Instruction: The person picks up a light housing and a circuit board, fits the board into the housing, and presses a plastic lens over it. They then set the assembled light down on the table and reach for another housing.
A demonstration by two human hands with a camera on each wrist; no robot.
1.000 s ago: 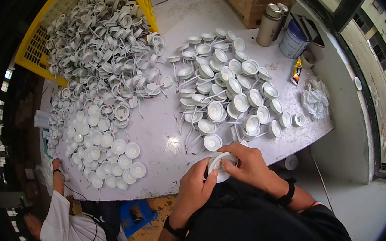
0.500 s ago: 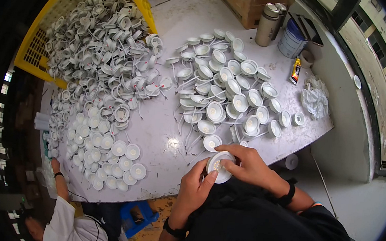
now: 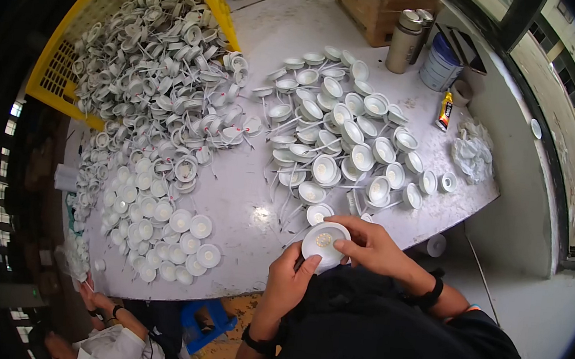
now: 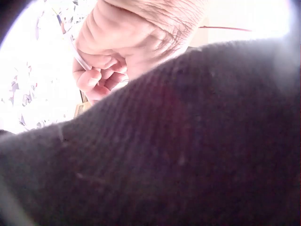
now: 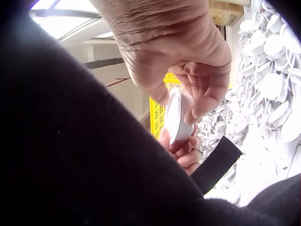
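Between both hands, in front of the dark shirt, is a round white downlight, its face with a yellowish dotted centre turned upward. My left hand grips its left lower edge, thumb on the rim. The right hand holds the opposite side, thumb at the rim and fingers behind. From the right wrist, the downlight appears edge-on, pinched between the right hand above and left fingers below. In the left wrist view, the left hand is curled and a dark sleeve covers much of the frame.
Wired downlights lie just beyond my hands; more white ones sit left. A yellow crate spills a heap onto the table. Bottles, a glue tube and crumpled plastic stand right. Another person works lower left.
The right thumb has moved from the downlight's centre to its rim, and the downlight has turned so its face shows more fully. The other person's hands have come together at the table edge.
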